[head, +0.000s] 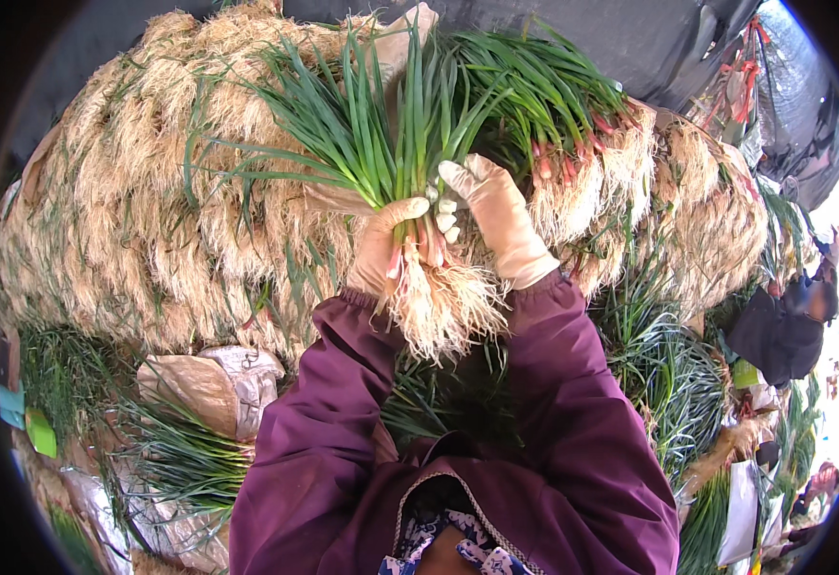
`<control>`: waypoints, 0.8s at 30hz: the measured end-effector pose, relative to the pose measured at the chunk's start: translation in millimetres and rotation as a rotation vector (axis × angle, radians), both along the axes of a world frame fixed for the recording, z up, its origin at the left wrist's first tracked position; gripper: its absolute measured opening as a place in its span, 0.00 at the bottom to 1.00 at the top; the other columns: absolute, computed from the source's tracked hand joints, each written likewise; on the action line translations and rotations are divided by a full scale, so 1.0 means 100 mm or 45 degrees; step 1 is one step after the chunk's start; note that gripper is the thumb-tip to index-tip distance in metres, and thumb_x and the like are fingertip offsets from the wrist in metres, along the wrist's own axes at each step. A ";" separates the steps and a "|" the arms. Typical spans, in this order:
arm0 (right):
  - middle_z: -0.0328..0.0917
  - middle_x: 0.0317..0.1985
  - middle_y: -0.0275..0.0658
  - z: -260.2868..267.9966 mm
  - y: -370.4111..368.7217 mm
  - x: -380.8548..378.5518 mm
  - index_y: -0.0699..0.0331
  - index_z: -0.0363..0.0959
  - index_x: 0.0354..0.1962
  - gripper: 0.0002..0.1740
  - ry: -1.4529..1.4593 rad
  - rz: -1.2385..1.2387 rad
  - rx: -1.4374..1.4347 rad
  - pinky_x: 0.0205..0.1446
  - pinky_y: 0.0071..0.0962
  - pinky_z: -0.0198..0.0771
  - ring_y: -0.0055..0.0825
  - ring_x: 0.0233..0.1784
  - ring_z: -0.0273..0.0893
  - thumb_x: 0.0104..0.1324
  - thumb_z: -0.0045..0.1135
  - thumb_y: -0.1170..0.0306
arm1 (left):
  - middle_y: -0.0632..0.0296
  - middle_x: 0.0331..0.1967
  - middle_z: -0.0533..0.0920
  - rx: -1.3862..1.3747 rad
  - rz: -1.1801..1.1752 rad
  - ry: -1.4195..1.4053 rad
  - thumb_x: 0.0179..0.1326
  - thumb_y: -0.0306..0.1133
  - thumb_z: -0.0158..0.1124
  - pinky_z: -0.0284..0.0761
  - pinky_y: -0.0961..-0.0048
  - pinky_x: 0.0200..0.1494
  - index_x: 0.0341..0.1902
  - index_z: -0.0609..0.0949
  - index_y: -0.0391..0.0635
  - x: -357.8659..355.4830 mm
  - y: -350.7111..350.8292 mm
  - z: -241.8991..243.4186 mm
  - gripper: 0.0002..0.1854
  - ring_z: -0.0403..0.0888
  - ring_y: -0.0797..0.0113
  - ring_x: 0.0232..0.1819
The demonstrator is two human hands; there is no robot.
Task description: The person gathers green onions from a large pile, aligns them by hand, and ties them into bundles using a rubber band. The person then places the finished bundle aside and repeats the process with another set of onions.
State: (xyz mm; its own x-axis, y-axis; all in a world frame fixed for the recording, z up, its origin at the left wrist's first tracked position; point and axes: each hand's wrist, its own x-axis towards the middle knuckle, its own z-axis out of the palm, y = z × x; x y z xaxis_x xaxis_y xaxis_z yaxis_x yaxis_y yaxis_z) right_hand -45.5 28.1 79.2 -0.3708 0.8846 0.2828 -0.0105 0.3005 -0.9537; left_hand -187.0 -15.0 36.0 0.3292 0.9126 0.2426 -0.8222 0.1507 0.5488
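Observation:
My left hand (382,241), in a pale glove, grips a bunch of spring onions (419,151) around the lower stems. Its thumb lies across the front, and its fingertips show at the bunch's right side. Green leaves fan upward, while pinkish bulb ends and long pale roots (445,302) hang below. My right hand (495,212), also gloved, is at the bunch's right side, thumb and fingers bent close to the leaves. Whether it pinches a stem is unclear. Just right of it, more spring onions (556,108) lie on the heap with their reddish bulbs and roots toward me.
A broad heap of spring onions (175,180), roots outward, spans the space ahead. Brown and white sacking (207,388) and another bunch (189,460) lie at lower left. Loose greens (667,374) are at right. Another person (786,323) in dark clothing is at far right.

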 end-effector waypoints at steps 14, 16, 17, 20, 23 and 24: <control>0.79 0.48 0.40 -0.15 -0.33 0.89 0.61 0.76 0.46 0.17 -1.922 -0.197 1.492 0.43 0.35 0.73 0.30 0.47 0.79 0.69 0.47 0.59 | 0.65 0.30 0.72 0.180 -0.006 -0.118 0.58 0.31 0.61 0.72 0.69 0.43 0.64 0.65 0.33 -0.16 0.07 0.06 0.32 0.73 0.73 0.32; 0.81 0.35 0.40 0.23 -0.11 0.90 0.61 0.78 0.40 0.14 -1.480 -0.750 1.862 0.37 0.35 0.75 0.31 0.36 0.81 0.69 0.49 0.61 | 0.65 0.31 0.72 0.283 0.035 -0.319 0.57 0.30 0.62 0.72 0.70 0.42 0.64 0.66 0.34 -0.16 0.09 0.15 0.31 0.71 0.75 0.31; 0.81 0.33 0.40 0.44 0.00 0.90 0.62 0.77 0.39 0.14 -1.380 -0.896 1.502 0.37 0.35 0.76 0.31 0.34 0.81 0.69 0.49 0.61 | 0.65 0.32 0.72 0.318 0.044 -0.390 0.57 0.30 0.62 0.72 0.69 0.42 0.64 0.66 0.34 -0.16 0.10 0.17 0.31 0.71 0.75 0.31; 0.80 0.30 0.42 0.91 0.38 0.85 0.65 0.75 0.39 0.17 -1.656 -0.920 0.698 0.37 0.33 0.76 0.31 0.32 0.80 0.69 0.51 0.58 | 0.66 0.31 0.69 0.266 0.162 -0.323 0.59 0.27 0.59 0.69 0.71 0.44 0.65 0.63 0.32 -0.13 0.17 0.13 0.31 0.69 0.75 0.34; 0.80 0.30 0.43 0.90 0.71 1.01 0.65 0.75 0.38 0.19 -1.360 -1.011 0.654 0.33 0.30 0.75 0.33 0.28 0.79 0.71 0.49 0.56 | 0.61 0.32 0.76 0.118 0.219 -0.151 0.58 0.28 0.60 0.75 0.65 0.45 0.59 0.70 0.30 -0.11 0.28 -0.02 0.25 0.75 0.70 0.33; 0.80 0.29 0.43 0.85 0.81 1.11 0.65 0.74 0.37 0.20 -1.171 -1.090 0.672 0.32 0.31 0.75 0.33 0.28 0.79 0.73 0.45 0.56 | 0.61 0.31 0.76 0.042 0.199 -0.086 0.58 0.28 0.60 0.75 0.65 0.45 0.57 0.71 0.31 -0.11 0.32 -0.06 0.23 0.75 0.69 0.32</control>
